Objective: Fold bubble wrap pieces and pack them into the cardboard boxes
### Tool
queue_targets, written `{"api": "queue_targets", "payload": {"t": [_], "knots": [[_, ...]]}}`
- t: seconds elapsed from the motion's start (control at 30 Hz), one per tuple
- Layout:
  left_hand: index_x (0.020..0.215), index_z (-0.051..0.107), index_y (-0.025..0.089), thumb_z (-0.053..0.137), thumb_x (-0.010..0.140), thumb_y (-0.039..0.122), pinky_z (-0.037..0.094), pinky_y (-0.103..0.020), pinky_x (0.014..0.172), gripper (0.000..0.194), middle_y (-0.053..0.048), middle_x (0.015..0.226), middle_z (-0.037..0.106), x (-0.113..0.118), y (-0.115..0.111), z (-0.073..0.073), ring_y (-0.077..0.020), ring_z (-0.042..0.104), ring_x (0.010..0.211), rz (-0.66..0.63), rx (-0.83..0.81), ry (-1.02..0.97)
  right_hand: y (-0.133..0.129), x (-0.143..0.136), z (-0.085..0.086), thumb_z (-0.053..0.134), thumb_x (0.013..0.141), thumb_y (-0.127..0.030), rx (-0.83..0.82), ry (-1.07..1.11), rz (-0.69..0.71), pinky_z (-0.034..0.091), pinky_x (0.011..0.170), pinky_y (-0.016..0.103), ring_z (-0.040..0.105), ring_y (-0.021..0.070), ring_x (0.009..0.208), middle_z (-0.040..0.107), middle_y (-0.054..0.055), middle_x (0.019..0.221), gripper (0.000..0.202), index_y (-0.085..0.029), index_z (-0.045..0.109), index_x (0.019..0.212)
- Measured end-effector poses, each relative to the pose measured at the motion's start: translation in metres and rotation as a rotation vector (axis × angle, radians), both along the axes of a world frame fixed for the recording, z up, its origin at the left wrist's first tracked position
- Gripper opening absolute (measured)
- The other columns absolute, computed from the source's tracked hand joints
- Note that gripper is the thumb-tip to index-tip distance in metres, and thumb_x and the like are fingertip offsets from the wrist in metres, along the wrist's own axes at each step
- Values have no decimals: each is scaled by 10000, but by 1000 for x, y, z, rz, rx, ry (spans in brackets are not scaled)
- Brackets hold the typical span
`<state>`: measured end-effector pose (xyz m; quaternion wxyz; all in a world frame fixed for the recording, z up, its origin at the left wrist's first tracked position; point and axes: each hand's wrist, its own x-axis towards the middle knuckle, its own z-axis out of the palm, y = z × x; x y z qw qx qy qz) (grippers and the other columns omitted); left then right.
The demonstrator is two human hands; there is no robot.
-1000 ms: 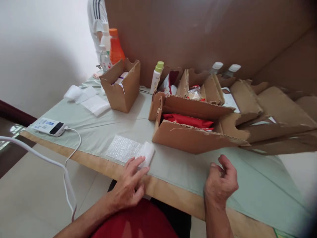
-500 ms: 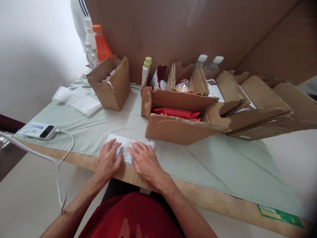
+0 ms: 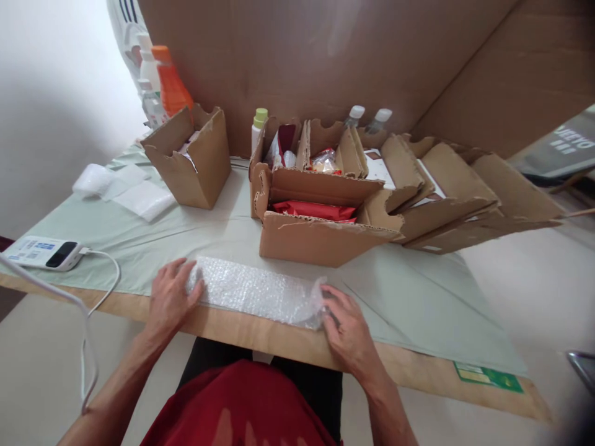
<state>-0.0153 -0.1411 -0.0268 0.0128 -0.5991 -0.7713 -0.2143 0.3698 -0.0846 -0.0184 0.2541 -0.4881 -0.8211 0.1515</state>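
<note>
A strip of clear bubble wrap lies stretched along the front of the cloth-covered table. At its left end, my left hand grips the edge, fingers on top and thumb on the near side. My right hand has the other end, where the film curls up between fingers and thumb. Between my hands the wrap is flat, with nothing visible on it.
Behind the wrap stand an open cardboard box with a red packet and several more boxes. Further left are another box, loose bubble wrap pieces, an orange bottle and a corded power bank.
My hands have moved apart, the right one going right and the left one left. The short folded bubble wrap is now opened into a long strip. The camera view has shifted slightly.
</note>
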Motion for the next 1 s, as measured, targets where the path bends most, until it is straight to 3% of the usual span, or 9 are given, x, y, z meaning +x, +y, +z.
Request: {"api": "queue_targets", "payload": {"t": [0.1,0.2,0.3,0.4,0.53,0.63,0.77,0.9,1.0], "knots": [[1216,662,158,531,881,521,455,-599,1056,511,-217,1341,615,-8,-1,2,-434,534,1283,88,-89,116,-9,43,-1,450,873,-172,-33,57,-124,522,997,476,658,279,1180,698,92,1298,318,-233,730,1010],[1163,684,140,484,887,572,440,-609,1077,551,-238,1353,608,-10,0,-1,-452,494,1342,51,-175,136,-10,59,9,480,956,-309,-90,121,-241,530,1006,459,668,271,1173,702,106,1283,300,-235,742,1082],[1128,698,135,473,875,531,434,-606,1093,522,-246,1369,601,-8,4,-7,-446,480,1373,53,-180,112,1,44,14,532,971,-430,-75,98,-292,503,1040,481,651,298,1193,708,131,1277,339,-213,731,1140],[990,725,167,501,849,479,446,-594,1086,409,-228,1333,626,-4,8,-11,-444,484,1377,58,-163,93,17,16,8,604,928,-433,-57,-32,-293,467,1048,557,614,367,1238,670,199,1348,399,-152,707,1193],[873,716,204,498,875,399,482,-559,1011,292,-179,1290,676,7,9,-6,-413,572,1262,54,-168,97,24,-5,-1,655,860,-289,-123,-15,-278,441,1043,563,587,377,1275,645,195,1386,162,-174,713,957],[920,693,184,435,917,387,493,-504,933,328,-180,1143,730,17,7,2,-380,646,1099,54,-235,81,15,-4,4,621,846,-223,-209,118,-240,461,1020,470,630,305,1206,710,133,1259,48,-197,655,826],[935,640,212,454,897,421,501,-384,770,282,-115,955,759,14,10,16,-313,704,897,155,-309,-157,-8,0,22,587,877,-269,-407,325,-247,505,729,286,643,169,774,697,20,861,168,-202,651,1017],[1033,631,242,503,879,434,465,-309,720,278,-58,966,764,-4,32,46,-275,704,858,254,-250,-186,-36,-19,30,574,876,-236,-652,558,-181,488,705,248,579,123,713,662,-11,898,576,-235,528,1450],[1210,625,229,482,916,411,432,-278,700,375,-52,925,749,-12,63,70,-247,683,810,256,-245,-44,-58,-53,22,597,841,-187,-775,530,-54,503,744,254,607,130,745,704,-5,982,752,-306,440,1567]]}}
